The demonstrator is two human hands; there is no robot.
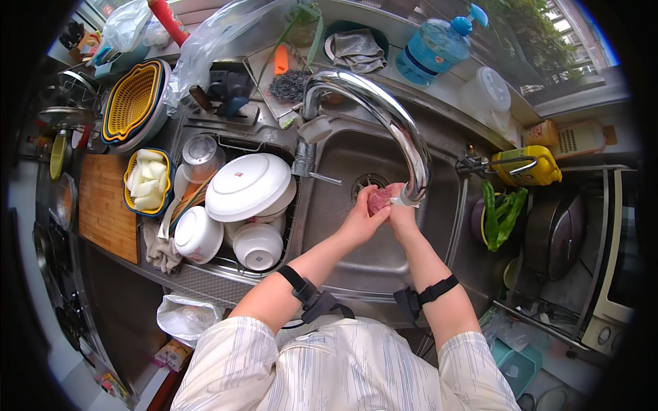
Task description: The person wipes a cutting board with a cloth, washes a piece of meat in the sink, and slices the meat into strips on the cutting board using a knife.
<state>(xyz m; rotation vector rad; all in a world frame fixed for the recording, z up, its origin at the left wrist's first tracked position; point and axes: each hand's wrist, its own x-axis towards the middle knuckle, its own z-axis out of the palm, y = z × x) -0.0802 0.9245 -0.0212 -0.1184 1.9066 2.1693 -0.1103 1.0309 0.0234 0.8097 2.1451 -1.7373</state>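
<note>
A piece of raw red meat (379, 200) is held between my two hands over the stainless steel sink basin (339, 257). My left hand (361, 218) curls around its left side, with the thumb across the front. On the other side, my right hand (402, 213) presses against the meat, partly hidden by the spout of the chrome faucet (411, 138). The faucet arches over from the back and its mouth sits just above my right hand. Behind the hands shows the drain (367, 182). Whether water is running cannot be made out clearly.
Left of the basin, a rack holds upturned white bowls (257, 246) and a large white dish (248, 186). Beyond are a basket of peeled white chunks (149, 181) and a wooden cutting board (105, 205). Green peppers (501, 213) and a yellow bottle (527, 165) stand right.
</note>
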